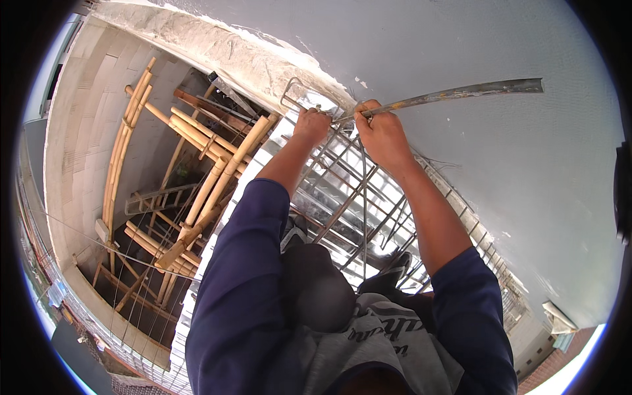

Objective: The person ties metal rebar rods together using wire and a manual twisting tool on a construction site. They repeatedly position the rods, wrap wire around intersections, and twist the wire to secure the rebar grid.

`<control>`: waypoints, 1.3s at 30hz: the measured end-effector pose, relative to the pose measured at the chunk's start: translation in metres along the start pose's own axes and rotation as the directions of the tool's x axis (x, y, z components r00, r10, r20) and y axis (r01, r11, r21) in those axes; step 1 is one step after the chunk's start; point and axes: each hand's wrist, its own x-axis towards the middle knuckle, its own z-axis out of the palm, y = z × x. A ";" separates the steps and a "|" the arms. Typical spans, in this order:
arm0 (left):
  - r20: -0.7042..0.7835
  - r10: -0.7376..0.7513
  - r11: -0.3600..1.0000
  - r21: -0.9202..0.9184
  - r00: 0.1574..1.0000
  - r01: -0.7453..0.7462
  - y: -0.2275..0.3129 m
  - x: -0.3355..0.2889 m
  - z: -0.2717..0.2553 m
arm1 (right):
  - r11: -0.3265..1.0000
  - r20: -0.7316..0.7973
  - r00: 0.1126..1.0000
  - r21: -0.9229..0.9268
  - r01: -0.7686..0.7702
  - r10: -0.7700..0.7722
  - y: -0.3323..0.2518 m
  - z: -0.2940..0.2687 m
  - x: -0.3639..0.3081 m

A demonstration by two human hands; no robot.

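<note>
My left hand (pixel 313 125) is closed at the top end of the steel mesh, next to a bent rebar loop (pixel 289 89). What its fingers grip is partly hidden. Just to its right, my right hand (pixel 382 135) grips the narrow end of a long, worn metal bar (pixel 461 94), which reaches out to the upper right over the grey wall. Beneath both hands runs a rebar mesh (pixel 339 214) of crossing rods over a shiny, corrugated metal sheet (pixel 316 197). One thin rod (pixel 364 217) runs down from near my right hand between my feet.
On the left a deep opening holds bamboo scaffolding poles (pixel 210 184) and a ladder (pixel 161 199), bounded by a pale block wall (pixel 79 131). A rough concrete ledge (pixel 230 52) runs along the top. The smooth grey wall (pixel 513 171) rises on the right. My shoe (pixel 395 268) stands on the mesh.
</note>
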 end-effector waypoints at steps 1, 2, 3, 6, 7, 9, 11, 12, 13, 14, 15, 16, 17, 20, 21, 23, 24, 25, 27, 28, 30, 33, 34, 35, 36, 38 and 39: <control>-0.022 0.003 1.000 -0.010 1.000 -0.003 -0.001 0.000 0.002 | 1.000 0.016 1.000 0.011 0.004 -0.004 0.000 -0.001 0.001; -0.045 0.003 1.000 -0.022 0.999 -0.004 -0.002 -0.001 0.003 | 1.000 0.035 0.999 0.022 0.010 -0.011 -0.002 -0.003 0.003; -0.033 -0.014 0.999 -0.041 0.999 0.013 -0.004 0.000 0.004 | 1.000 0.059 0.998 0.026 -0.015 0.014 -0.005 -0.005 0.005; -0.009 -0.025 0.998 -0.059 1.000 0.025 -0.006 0.001 0.003 | 0.997 0.122 0.990 0.032 -0.073 0.069 -0.018 -0.014 0.011; -0.008 -0.018 0.999 -0.042 1.000 0.017 -0.006 0.000 0.003 | 0.996 0.134 0.988 0.032 -0.082 0.077 -0.020 -0.016 0.013; -0.013 0.001 1.000 -0.007 1.000 -0.001 -0.004 0.000 0.002 | 0.995 0.155 0.983 0.007 -0.100 0.098 -0.020 -0.014 0.015; -0.047 0.006 1.000 0.000 0.999 -0.006 -0.003 -0.001 0.005 | 0.993 0.186 0.975 -0.043 -0.113 0.119 -0.017 -0.007 0.016; -0.064 0.005 1.000 0.003 0.998 -0.005 -0.004 -0.002 0.007 | 0.994 0.202 0.973 -0.034 -0.106 0.111 -0.019 -0.006 0.016; -0.056 0.007 0.999 0.041 0.998 -0.005 -0.004 0.000 0.009 | 0.995 0.219 0.970 -0.025 -0.100 0.103 -0.020 -0.006 0.016; -0.068 0.011 0.999 0.032 0.998 -0.008 -0.004 0.000 0.009 | 0.995 0.235 0.967 -0.015 -0.097 0.098 -0.020 -0.006 0.016; -0.081 0.014 1.000 0.023 0.997 -0.012 -0.004 -0.001 0.009 | 0.995 0.244 0.964 -0.013 -0.103 0.103 -0.021 -0.007 0.015; -0.095 0.017 1.000 0.015 0.995 -0.016 -0.004 0.000 0.009 | 0.994 0.253 0.961 -0.011 -0.110 0.109 -0.022 -0.007 0.013; -0.034 0.002 1.000 -0.004 0.999 -0.002 -0.003 0.000 0.006 | 0.993 0.263 0.958 -0.009 -0.114 0.112 -0.024 -0.007 0.012; -0.032 -0.004 1.000 0.000 0.999 0.004 -0.002 0.000 0.004 | 0.992 0.314 0.941 -0.053 -0.118 0.129 -0.024 -0.010 0.007; -0.021 -0.002 1.000 0.017 1.000 0.002 -0.002 0.000 0.004 | 0.999 0.268 0.962 -0.011 -0.045 0.046 -0.018 -0.008 0.004; 0.006 0.004 0.999 0.051 1.000 -0.004 -0.002 0.000 0.005 | 0.992 0.165 0.980 0.065 0.104 -0.114 -0.008 -0.001 -0.002; 0.020 0.008 0.998 0.069 1.000 -0.010 -0.003 0.000 0.005 | 0.995 0.173 0.982 0.079 0.068 -0.081 -0.008 -0.003 -0.004; 0.021 0.007 0.998 0.058 1.000 -0.008 -0.003 -0.001 0.006 | 0.995 0.181 0.982 0.093 0.030 -0.047 -0.010 -0.005 -0.006; 0.023 0.011 0.999 0.036 1.000 -0.012 -0.003 -0.001 0.004 | 0.995 0.182 0.983 0.092 -0.036 0.019 -0.011 -0.009 -0.006; 0.008 -0.003 0.999 0.033 1.000 0.002 -0.003 0.000 0.005 | 0.995 0.176 0.983 0.078 -0.065 0.050 -0.011 -0.009 -0.005; -0.025 -0.032 0.999 0.022 0.999 0.033 -0.005 0.003 0.007 | 0.989 0.159 0.981 0.083 -0.125 0.111 -0.012 -0.011 -0.003; -0.213 -0.024 1.000 -0.017 0.977 0.021 -0.018 0.004 0.007 | 0.973 0.130 0.976 0.128 -0.191 0.174 -0.014 -0.016 -0.002; -0.220 -0.032 0.999 -0.033 0.975 0.025 -0.021 0.003 0.008 | 0.974 0.123 0.978 0.132 -0.187 0.171 -0.014 -0.017 -0.001; -0.231 -0.036 0.999 -0.045 0.972 0.027 -0.022 0.002 0.005 | 0.974 0.111 0.980 0.136 -0.180 0.165 -0.014 -0.018 0.000; -0.242 -0.041 0.998 -0.058 0.969 0.028 -0.023 0.002 0.002 | 0.980 0.090 0.986 0.127 -0.154 0.143 -0.011 -0.015 0.000; -0.188 -0.036 0.998 -0.050 0.982 0.027 -0.022 -0.003 -0.003 | 0.989 0.053 0.994 0.108 -0.105 0.100 -0.003 -0.003 0.000; -0.151 -0.025 0.999 -0.033 0.988 0.020 -0.018 -0.005 -0.006 | 0.992 0.047 0.995 0.084 -0.095 0.091 -0.003 -0.003 0.000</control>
